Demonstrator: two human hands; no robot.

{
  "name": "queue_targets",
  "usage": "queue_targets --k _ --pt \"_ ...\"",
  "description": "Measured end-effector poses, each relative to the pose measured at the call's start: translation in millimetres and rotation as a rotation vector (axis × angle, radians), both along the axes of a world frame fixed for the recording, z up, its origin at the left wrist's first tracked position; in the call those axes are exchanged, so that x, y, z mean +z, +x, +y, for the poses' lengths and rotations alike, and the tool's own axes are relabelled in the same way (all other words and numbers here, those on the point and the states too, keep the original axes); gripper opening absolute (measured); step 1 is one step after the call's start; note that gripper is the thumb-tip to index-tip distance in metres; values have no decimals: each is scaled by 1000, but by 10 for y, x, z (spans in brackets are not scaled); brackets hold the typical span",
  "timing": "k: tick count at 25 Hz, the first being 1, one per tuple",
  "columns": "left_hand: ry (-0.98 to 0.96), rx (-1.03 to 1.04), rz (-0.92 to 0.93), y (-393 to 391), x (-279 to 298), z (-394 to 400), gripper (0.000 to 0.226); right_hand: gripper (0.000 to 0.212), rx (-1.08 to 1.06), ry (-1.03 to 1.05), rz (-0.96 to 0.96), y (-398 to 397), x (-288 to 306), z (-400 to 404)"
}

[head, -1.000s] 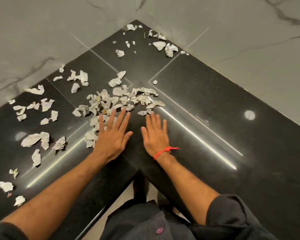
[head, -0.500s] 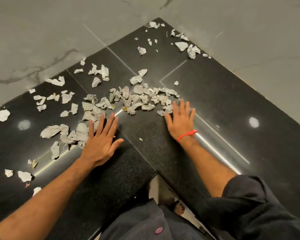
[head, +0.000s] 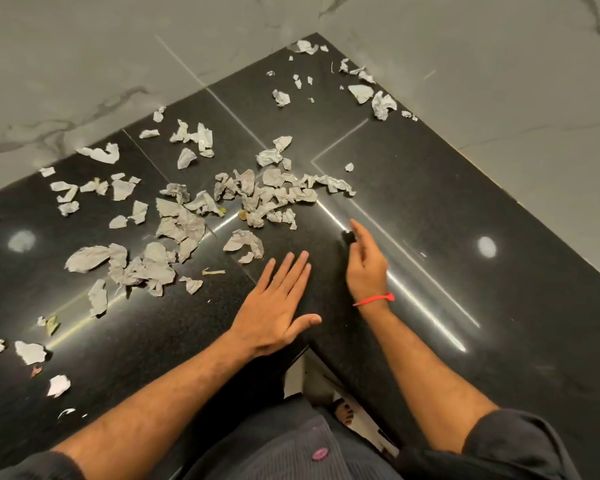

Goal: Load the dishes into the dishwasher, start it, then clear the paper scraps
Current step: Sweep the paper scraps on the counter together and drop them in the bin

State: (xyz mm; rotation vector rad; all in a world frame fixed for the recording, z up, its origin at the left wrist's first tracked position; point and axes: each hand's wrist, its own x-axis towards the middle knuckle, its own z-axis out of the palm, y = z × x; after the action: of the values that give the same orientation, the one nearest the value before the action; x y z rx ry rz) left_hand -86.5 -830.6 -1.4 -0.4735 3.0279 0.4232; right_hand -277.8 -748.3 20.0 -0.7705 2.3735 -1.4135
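Head view, looking down at polished black granite L-shaped countertop (head: 430, 209), inner corner at bottom centre. Grey-white marble-veined wall panels (head: 84, 64) behind on both sides, meeting at far corner.

Torn, crumpled grey-white paper scraps (head: 278, 192) scattered over left and centre of counter. Densest cluster across the middle near the seam lines; second loose pile (head: 146, 265) further left. Smaller bits at far corner along right wall, incl. one crumpled wad (head: 381, 105). Stray pieces near left edge (head: 30, 351). Right slab mostly bare, just two round light reflections.

Left hand (head: 274, 306): flat on counter, palm down, fingers straight and together, thumb splayed right. Grasping nothing. Fingertips just beside nearest scrap (head: 243, 242), not touching it as far as visible.

Right hand (head: 364, 261): raised edge-on over counter, fingers extended toward centre cluster, relaxed, nothing gripped. Small dark patch at fingertip level, can't tell what. Thin red thread bracelet (head: 374, 299) on wrist. Well apart from scraps; nearest are centre-cluster pieces up-left.

Dark rolled sleeves at both elbows, dark ribbed garment (head: 284, 452) with pink button at bottom centre. Bare foot visible on floor through gap below counter corner.

Dishes, dishwasher: not in frame.
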Motion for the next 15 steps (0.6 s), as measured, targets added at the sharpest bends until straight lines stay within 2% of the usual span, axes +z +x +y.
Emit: queue_targets --k 2,4,7,9,11,13,15 --pt "-73 70 -82 124 -32 -145 89 45 79 124 197 -268 -49 130" --pt "-64 211 -128 320 -16 -404 89 49 182 347 328 -423 -130 52" --pt "-75 377 -142 666 29 -729 85 59 224 625 389 -305 -166 -333" --pt "1 437 -61 750 108 -760 75 59 295 657 425 83 -140 -584" --pt "15 424 75 579 185 -708 67 55 452 545 427 617 -185 -706" --pt "32 399 194 114 271 -710 56 52 524 286 180 957 -160 -670" --pt "105 407 246 -466 333 -731 49 42 301 -23 -79 890 -68 -572"
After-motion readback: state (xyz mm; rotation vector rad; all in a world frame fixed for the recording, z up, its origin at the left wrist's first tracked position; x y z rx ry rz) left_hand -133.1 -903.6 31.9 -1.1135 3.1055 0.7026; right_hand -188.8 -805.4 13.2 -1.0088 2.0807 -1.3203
